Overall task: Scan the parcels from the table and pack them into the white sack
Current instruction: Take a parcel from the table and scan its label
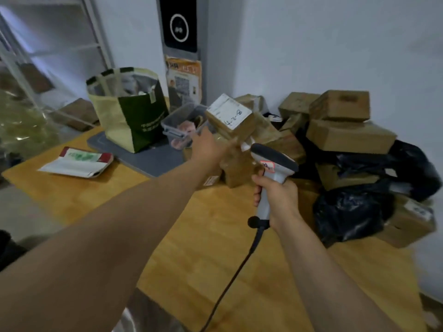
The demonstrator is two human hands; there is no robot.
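1. Left hand (208, 147), fingers clamped on the parcel (230, 116), raised above the table (215, 248).
2. Right hand (278, 197), fingers wrapped round the scanner (273, 161).
3. Risk: tilted label misses the beam, so no read.

Clear tub (170, 122), grey mat (148, 162), wall poster (184, 77)

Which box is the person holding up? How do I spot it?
Find the wooden table, then the pile of brown boxes by the wall. Left of it, the left hand holds one box up. It alone is raised, handwriting on its white label.
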